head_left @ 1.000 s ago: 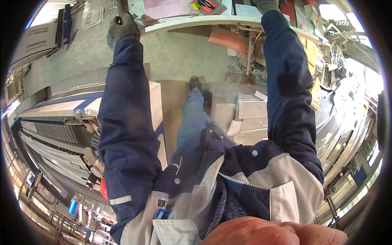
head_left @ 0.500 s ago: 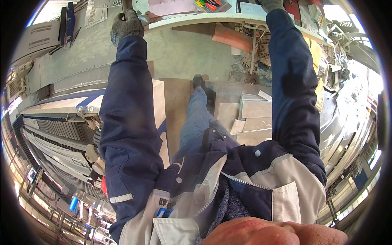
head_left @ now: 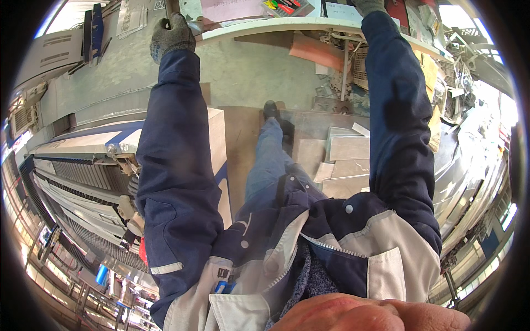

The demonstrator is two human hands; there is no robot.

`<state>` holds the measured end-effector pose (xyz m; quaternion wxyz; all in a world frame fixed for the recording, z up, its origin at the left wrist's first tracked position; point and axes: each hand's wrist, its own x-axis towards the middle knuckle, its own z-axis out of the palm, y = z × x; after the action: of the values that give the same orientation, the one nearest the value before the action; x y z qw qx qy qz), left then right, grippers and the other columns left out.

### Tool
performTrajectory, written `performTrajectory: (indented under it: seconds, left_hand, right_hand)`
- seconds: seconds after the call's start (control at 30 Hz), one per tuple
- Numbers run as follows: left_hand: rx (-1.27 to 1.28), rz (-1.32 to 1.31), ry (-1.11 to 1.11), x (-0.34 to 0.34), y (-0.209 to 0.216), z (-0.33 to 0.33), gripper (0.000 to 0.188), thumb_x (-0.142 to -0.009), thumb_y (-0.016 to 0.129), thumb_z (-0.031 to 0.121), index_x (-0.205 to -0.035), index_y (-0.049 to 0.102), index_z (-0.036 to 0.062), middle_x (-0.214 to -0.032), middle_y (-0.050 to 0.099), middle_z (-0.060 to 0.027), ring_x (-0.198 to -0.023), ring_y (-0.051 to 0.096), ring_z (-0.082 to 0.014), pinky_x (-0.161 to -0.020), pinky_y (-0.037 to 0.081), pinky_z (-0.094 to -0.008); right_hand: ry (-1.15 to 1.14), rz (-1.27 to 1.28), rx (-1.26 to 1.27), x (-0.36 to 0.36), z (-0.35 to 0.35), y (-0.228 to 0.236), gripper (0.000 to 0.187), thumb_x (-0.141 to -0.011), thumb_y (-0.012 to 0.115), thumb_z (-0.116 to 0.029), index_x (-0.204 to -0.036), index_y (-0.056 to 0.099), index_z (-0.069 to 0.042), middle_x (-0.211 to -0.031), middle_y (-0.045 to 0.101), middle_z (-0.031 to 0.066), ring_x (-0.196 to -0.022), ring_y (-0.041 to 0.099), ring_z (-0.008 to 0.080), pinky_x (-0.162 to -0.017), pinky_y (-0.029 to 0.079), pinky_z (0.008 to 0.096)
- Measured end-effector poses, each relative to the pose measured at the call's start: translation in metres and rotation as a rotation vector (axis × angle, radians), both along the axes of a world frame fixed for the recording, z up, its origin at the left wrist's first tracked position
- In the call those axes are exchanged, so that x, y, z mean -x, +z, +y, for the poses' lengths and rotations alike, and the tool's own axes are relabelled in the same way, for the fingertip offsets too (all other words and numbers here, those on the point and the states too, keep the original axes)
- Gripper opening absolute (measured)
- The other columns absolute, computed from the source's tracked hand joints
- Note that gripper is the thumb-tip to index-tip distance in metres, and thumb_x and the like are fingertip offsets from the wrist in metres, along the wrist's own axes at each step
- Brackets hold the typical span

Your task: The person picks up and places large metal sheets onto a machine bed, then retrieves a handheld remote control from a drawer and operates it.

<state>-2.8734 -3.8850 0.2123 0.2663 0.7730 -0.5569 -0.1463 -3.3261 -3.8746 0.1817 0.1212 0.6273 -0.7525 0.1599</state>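
Both my arms, in dark blue jacket sleeves, reach out to a white-edged workbench (head_left: 259, 25) at the top of the view. My left hand (head_left: 171, 36), in a grey knit glove, is a fist around a thin dark handle (head_left: 171, 7) that runs out of the top edge. Only the grey glove cuff of my right hand (head_left: 369, 5) shows over the bench; its fingers are cut off by the frame. A pink sheet (head_left: 232, 8) and several coloured pens (head_left: 287, 6) lie on the bench between my hands.
Grey metal plates (head_left: 345, 149) are stacked on the floor by my dark shoes (head_left: 273, 113). A blue-and-white machine with ribbed panels (head_left: 83, 160) stands at my left. An orange-brown board (head_left: 314, 49) and scrap lie under the bench.
Both hands stay at the bench. They sit slightly further right and higher in the view than a second ago; the left fist keeps its grip.
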Motion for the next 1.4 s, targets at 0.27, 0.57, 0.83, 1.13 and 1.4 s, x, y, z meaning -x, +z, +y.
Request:
performTrajectory:
  seconds: [0.27,0.57,0.83,1.13,1.4]
  left_hand:
    - [-0.023,-0.008,-0.025,0.003,0.009,0.003,0.055,-0.086,0.053,0.052,-0.11,0.071,0.0063,-0.102,0.071,-0.0213,-0.1,0.068,-0.0361,-0.087,0.051,-0.0461]
    - [-0.135,0.051,0.022,0.016,0.047,0.018,0.053,-0.093,0.05,0.049,-0.12,0.066,0.0065,-0.107,0.071,-0.0196,-0.105,0.067,-0.035,-0.091,0.05,-0.0428]
    - [-0.104,0.147,0.008,0.015,0.041,0.016,0.054,-0.091,0.056,0.041,-0.124,0.063,-0.0003,-0.113,0.07,-0.0208,-0.106,0.067,-0.033,-0.093,0.05,-0.0409]
    - [-0.12,0.086,-0.007,0.015,0.041,0.016,0.054,-0.095,0.052,0.045,-0.128,0.06,0.0025,-0.118,0.066,-0.0239,-0.113,0.062,-0.039,-0.095,0.047,-0.0446]
    - [-0.106,0.051,-0.012,0.011,0.03,0.012,0.055,-0.094,0.052,0.046,-0.127,0.06,0.0029,-0.117,0.067,-0.0234,-0.113,0.062,-0.0397,-0.094,0.048,-0.0445]
  right_hand:
    - [0.007,-0.057,0.077,-0.011,0.002,0.015,0.064,-0.08,0.063,-0.027,-0.139,0.051,-0.007,-0.144,0.045,0.0282,-0.117,0.057,0.0416,-0.101,0.046,0.0446]
    - [-0.075,0.108,-0.338,-0.027,0.013,0.035,0.071,-0.088,0.053,-0.035,-0.153,0.033,-0.015,-0.153,0.036,0.0211,-0.135,0.04,0.0379,-0.11,0.036,0.0449]
    - [-0.044,-0.135,-0.213,-0.029,0.014,0.045,0.07,-0.079,0.06,-0.021,-0.147,0.044,-0.027,-0.154,0.033,0.0215,-0.13,0.044,0.0439,-0.11,0.041,0.0458]
    - [-0.029,-0.238,-0.2,-0.031,0.015,0.051,0.067,-0.079,0.06,-0.018,-0.145,0.048,-0.028,-0.154,0.032,0.0218,-0.13,0.044,0.044,-0.11,0.04,0.0462]
    - [-0.059,-0.258,-0.171,-0.033,0.017,0.055,0.066,-0.079,0.06,-0.016,-0.143,0.05,-0.027,-0.156,0.03,0.0188,-0.132,0.043,0.0433,-0.111,0.04,0.0458]
